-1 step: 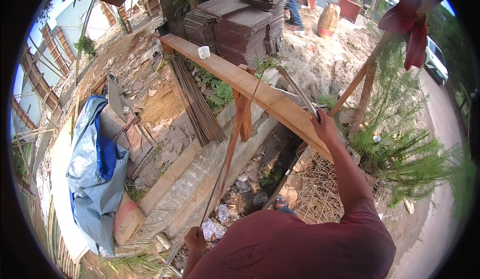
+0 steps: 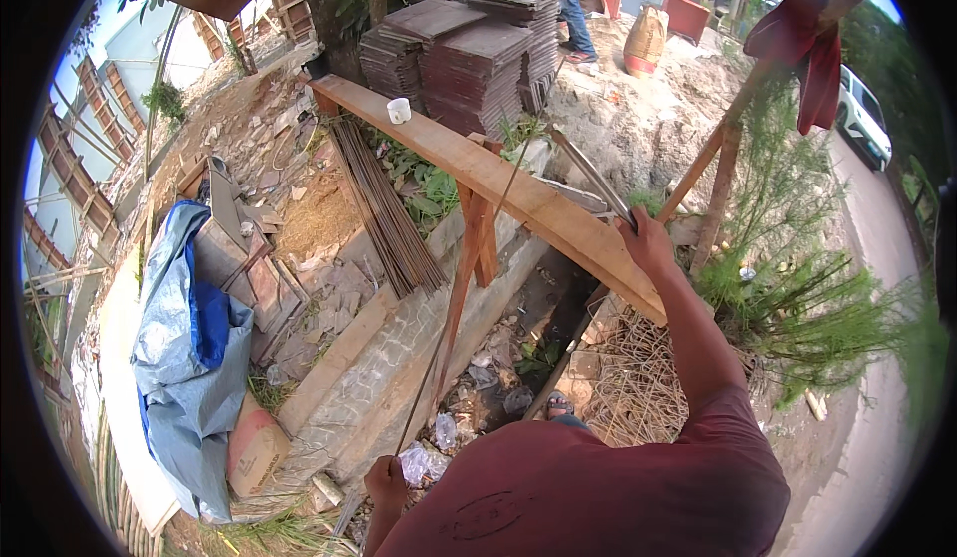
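Note:
My left hand (image 2: 386, 481) is closed round the near end of a thin steel rod (image 2: 427, 370), low in front of me. The rod runs up and away, across a long wooden beam (image 2: 488, 173). On the right, my right hand (image 2: 650, 245) grips a long metal lever (image 2: 590, 172) by its dark handle end. The lever slants away to the far left, over the beam's far side. Its far end lies close to the rod's far part; whether they touch I cannot tell. A white cup-shaped thing (image 2: 399, 111) sits on the beam.
Crossed wooden legs (image 2: 469, 258) prop the beam over a littered ditch (image 2: 508, 358). Steel rods (image 2: 384, 208) lie bundled left of it. Stacked tiles (image 2: 474, 58) stand behind. Tangled wire (image 2: 633, 387) lies near my right arm, a blue tarp (image 2: 194, 377) left. Someone's jeans-clad leg (image 2: 570, 8) shows far back.
The view has shifted slightly, and my right hand with the lever sits a touch higher in it. Both hands keep their grip.

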Motion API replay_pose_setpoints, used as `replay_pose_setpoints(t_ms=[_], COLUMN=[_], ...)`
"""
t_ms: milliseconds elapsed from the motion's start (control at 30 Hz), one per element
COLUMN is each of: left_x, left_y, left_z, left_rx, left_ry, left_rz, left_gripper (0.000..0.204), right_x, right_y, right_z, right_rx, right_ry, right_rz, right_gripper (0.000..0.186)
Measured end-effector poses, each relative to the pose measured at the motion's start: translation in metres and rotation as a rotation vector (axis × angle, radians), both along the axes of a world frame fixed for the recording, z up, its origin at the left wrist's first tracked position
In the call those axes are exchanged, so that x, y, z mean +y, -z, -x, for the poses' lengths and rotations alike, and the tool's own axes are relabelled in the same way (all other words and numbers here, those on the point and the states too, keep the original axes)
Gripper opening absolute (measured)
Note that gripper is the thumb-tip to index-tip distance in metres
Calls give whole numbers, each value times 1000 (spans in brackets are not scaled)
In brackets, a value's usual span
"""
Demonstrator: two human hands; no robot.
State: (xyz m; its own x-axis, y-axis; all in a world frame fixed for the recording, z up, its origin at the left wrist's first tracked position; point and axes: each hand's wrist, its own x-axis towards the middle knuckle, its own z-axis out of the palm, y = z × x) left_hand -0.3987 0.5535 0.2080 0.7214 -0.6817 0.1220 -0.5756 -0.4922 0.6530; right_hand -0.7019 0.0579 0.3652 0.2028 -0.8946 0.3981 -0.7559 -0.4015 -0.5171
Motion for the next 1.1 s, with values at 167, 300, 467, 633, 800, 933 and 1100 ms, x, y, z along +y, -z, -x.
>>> replay_pose_setpoints(t_ms=[167, 300, 467, 633, 800, 933, 1100], left_x=[-7, -1, 0, 8, -27, -38, -26], left_y=[-19, -26, -25, -11, -36, -32, -29], left_z=[-18, -27, -36, -44, -42, -33, -14], left_rx=[-132, -227, -236, 192, 924, 693, 471], left_ry=[83, 118, 138, 86, 146, 195, 146], left_rz=[43, 127, 152, 174, 198, 158, 207], left_gripper=[8, 3, 4, 17, 35, 41, 43], right_x=[-37, -40, -37, 11, 73, 92, 89], right_y=[-21, -43, -28, -3, 19, 25, -3], right_z=[22, 31, 35, -1, -39, -55, -48], right_rx=[75, 85, 22, -13, -235, -273, -191], right_ry=[23, -5, 45, 68, -134, -258, -331], right_rz=[6, -54, -44, 6, 27, 105, 53], right_gripper=[39, 41, 42, 42, 43, 42, 39])
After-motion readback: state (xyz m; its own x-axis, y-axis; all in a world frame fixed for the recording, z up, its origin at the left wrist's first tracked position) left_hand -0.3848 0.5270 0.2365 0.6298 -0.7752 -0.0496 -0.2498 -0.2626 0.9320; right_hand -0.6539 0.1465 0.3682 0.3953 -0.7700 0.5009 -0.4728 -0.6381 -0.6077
